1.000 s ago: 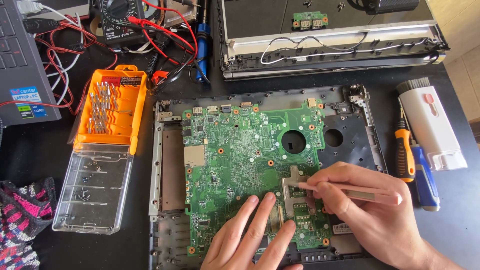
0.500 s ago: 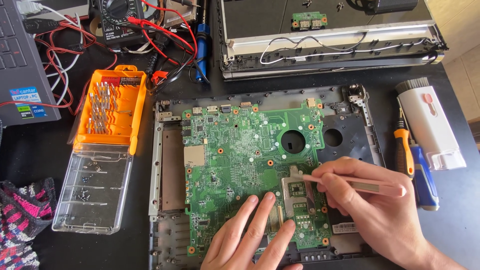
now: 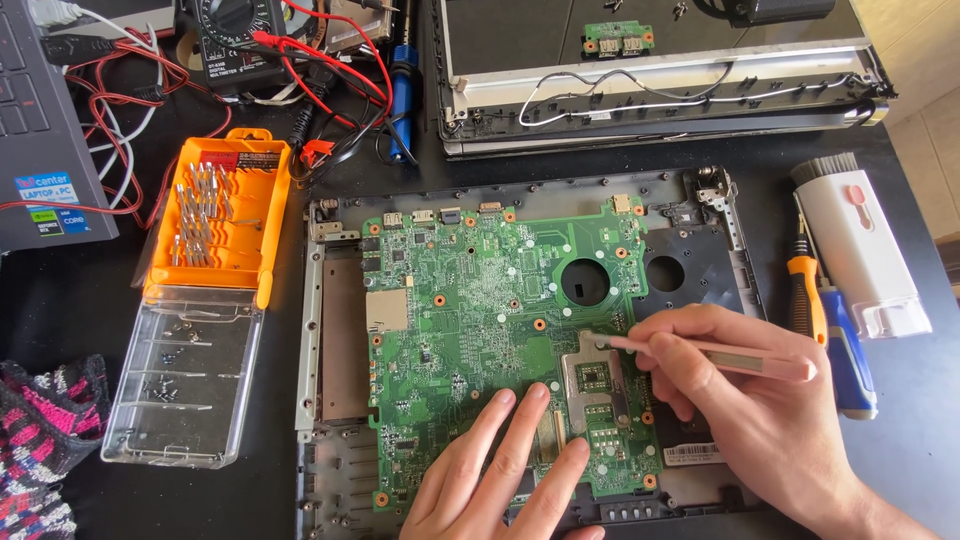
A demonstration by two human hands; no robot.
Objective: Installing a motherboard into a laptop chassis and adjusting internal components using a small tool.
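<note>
A green laptop motherboard (image 3: pixel 470 300) lies in a dark open laptop base (image 3: pixel 690 250) at the middle of the table. My left hand (image 3: pixel 500 475) rests flat on the board's lower part, fingers spread. My right hand (image 3: pixel 745 400) grips a thin pink tool (image 3: pixel 720 357) like a pen. Its tip touches the upper right corner of the metal-framed chip socket (image 3: pixel 592 378).
An orange bit case (image 3: pixel 215 215) with a clear lid (image 3: pixel 180 385) lies at left. A screwdriver (image 3: pixel 825 320) and a white cleaning brush (image 3: pixel 860 245) lie at right. A laptop screen assembly (image 3: pixel 650 80), a multimeter (image 3: pixel 235 40) with red leads and another laptop (image 3: pixel 40 130) stand behind.
The pink tool's tip has shifted up and to the right along the chip socket. My left hand has stayed on the board.
</note>
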